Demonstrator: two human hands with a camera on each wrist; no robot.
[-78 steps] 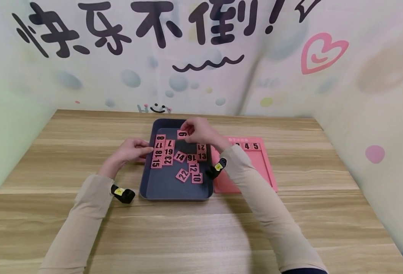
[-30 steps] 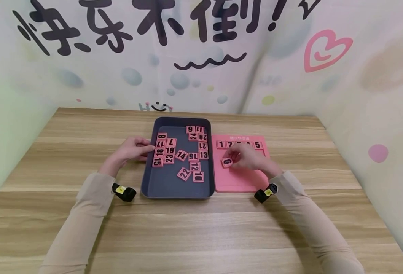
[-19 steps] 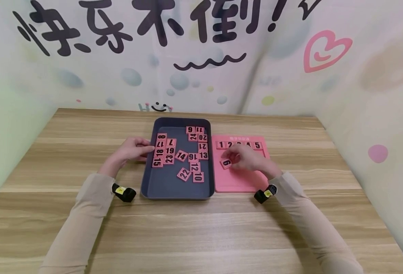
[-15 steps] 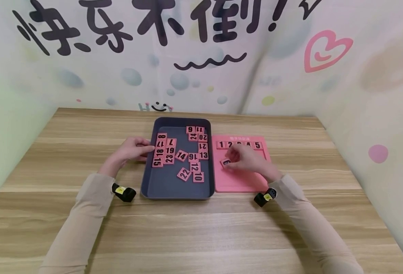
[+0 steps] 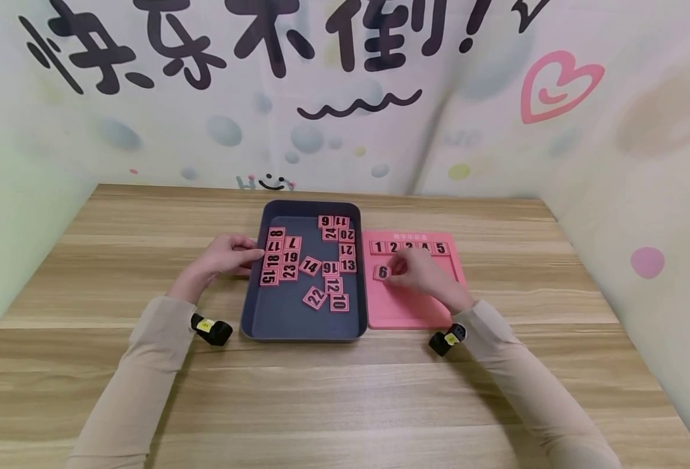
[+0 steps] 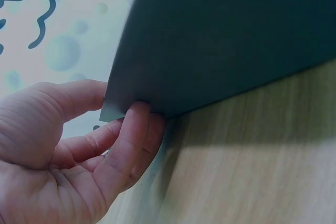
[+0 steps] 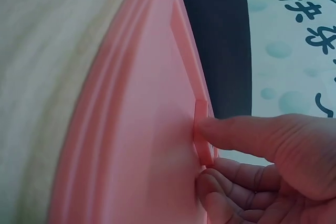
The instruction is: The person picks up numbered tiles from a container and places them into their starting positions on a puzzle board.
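A dark grey tray lies on the table with several pink number tiles in it. My left hand holds the tray's left side; in the left wrist view the thumb meets the rim and the fingers touch the outer wall. Right of the tray is a pink puzzle board with a row of tiles along its top, 1 and 5 plain to see and those between partly covered. My right hand pinches the number 6 tile over the board's left side, below the 1. Seen from the right wrist, thumb and fingers grip the tile's edges.
Wood-grain table surrounds the tray and board. A printed wall stands close behind, with side walls left and right. The tray's right edge lies against the board's left edge.
My right hand has carried the 6 tile from the tray's top to the board. There the tile has turned from slanted to upright and moved slightly up-left. My left hand keeps its hold.
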